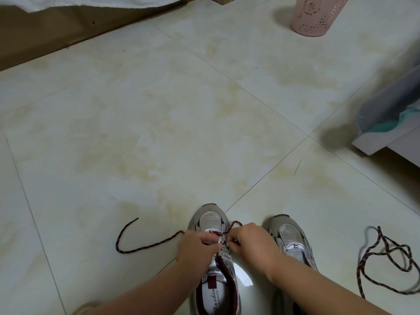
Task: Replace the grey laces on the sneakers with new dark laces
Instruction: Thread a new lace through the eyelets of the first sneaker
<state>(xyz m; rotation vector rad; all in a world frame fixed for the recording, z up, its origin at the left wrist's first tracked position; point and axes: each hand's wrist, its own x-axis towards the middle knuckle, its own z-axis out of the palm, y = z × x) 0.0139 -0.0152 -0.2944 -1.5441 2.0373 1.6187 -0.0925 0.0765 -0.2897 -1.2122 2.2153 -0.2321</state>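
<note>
Two grey and silver sneakers stand side by side on the tiled floor, toes pointing away from me. My left hand (197, 248) and my right hand (252, 243) are over the left sneaker (210, 218), fingers curled and pinching a dark speckled lace (141, 247) at its eyelets. One end of that lace trails off to the left in a curve on the floor. A short loop of it shows above my right hand. The right sneaker (292, 241) has no lace that I can see. A second dark lace (386, 253) lies in loose loops to the right.
A pink perforated bin (318, 17) stands at the far right. The corner of a grey drawer or cabinet (386, 137) juts in from the right. A wooden bed base (45, 39) with white cloth runs along the far left.
</note>
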